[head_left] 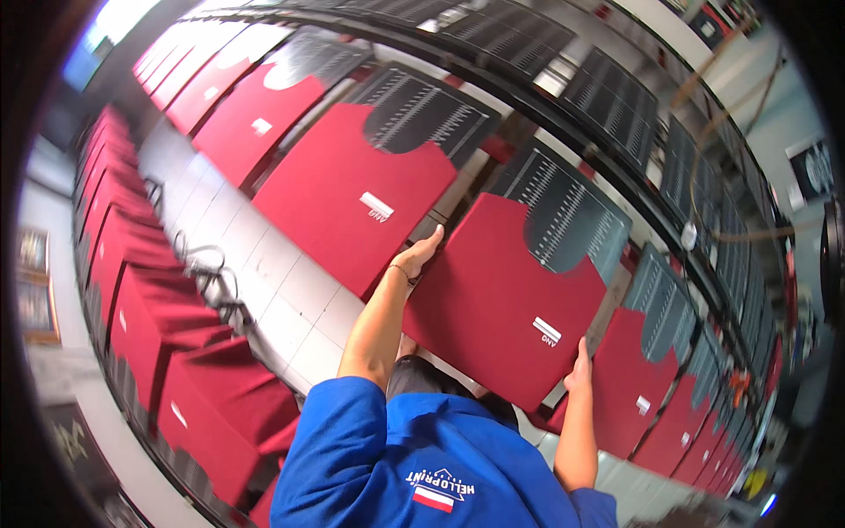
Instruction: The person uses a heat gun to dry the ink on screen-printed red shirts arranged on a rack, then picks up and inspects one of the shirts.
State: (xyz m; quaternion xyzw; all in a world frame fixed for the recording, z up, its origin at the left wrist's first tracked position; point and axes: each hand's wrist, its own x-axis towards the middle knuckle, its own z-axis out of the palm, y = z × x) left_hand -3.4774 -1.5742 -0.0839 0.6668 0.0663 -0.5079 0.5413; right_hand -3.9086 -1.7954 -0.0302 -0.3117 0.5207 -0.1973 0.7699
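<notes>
A red fabric panel (493,308) with a rounded neck notch and a small white label lies flat on a dark board (563,207) with white ruled markings, right in front of me. My left hand (421,255), with a dark band at the wrist, rests along the panel's left edge, fingers stretched out. Along its right edge lies my right hand (580,368), its fingers extended too; part of them is hard to make out. Neither hand visibly grasps anything. To the left, a matching red panel (343,207) covers the neighbouring board.
More red panels (620,383) on marked boards continue both ways along a long dark rail (607,163). Behind the rail stand further dark boards (612,97). Across the tiled aisle (264,273) at left runs another row of red-covered boards (211,414). Tangled cables (211,277) lie beside that row.
</notes>
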